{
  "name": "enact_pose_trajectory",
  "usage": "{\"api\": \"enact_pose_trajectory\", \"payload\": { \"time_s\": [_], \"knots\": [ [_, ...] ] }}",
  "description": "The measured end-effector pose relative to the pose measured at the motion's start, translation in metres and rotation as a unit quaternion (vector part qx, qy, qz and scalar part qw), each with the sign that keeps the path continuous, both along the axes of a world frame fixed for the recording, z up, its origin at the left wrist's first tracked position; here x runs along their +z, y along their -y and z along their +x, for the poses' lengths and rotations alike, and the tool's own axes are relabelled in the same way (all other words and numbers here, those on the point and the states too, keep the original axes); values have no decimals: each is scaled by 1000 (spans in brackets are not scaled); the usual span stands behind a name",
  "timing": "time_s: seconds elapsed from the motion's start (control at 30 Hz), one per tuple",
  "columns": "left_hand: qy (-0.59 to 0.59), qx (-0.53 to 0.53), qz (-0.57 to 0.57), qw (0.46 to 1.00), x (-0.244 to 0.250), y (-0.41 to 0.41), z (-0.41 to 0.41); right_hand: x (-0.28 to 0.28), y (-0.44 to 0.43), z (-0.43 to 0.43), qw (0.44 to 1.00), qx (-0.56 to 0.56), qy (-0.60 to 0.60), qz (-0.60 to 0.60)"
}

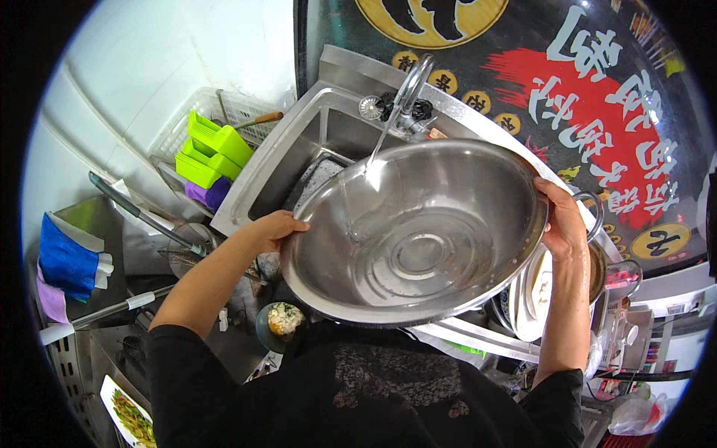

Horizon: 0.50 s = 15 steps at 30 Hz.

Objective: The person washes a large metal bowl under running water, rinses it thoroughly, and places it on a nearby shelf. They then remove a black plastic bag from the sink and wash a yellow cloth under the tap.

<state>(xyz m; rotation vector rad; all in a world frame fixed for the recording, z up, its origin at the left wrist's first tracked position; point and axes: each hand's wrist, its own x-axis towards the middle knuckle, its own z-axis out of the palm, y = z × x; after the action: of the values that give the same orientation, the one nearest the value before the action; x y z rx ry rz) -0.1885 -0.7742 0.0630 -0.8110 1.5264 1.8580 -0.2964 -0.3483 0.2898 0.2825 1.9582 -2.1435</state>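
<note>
A large stainless steel basin (425,224) is held tilted over the sink, its open side facing me. My left hand (280,228) grips its left rim, thumb inside. On the right rim my right hand (560,218) has its fingers around the edge. Water runs from a curved chrome faucet (411,84) into the basin's upper left part and trickles down the inner wall. Beneath the basin, the steel sink (269,162) is partly hidden. A dark tray (319,182) with wet, whitish contents shows inside it.
Green plastic holders (215,148) and a white basket (246,106) stand left of the sink. White plates (529,313) and a metal pot (596,274) lie to the right. A bowl of food (283,322) is low on the left, near a plate of cooked food (131,417). A decorated glass panel (560,112) rises behind.
</note>
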Motion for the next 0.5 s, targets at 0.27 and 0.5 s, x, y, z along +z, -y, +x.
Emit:
{"api": "enact_pose_trajectory", "payload": {
  "time_s": [0.27,0.5],
  "knots": [
    [-39,62,83,994,-89,-52,-52,33,18,35,974,91,-151,145],
    [-51,354,69,931,-60,-74,-86,16,-1,34,949,127,-163,239]
  ]
}}
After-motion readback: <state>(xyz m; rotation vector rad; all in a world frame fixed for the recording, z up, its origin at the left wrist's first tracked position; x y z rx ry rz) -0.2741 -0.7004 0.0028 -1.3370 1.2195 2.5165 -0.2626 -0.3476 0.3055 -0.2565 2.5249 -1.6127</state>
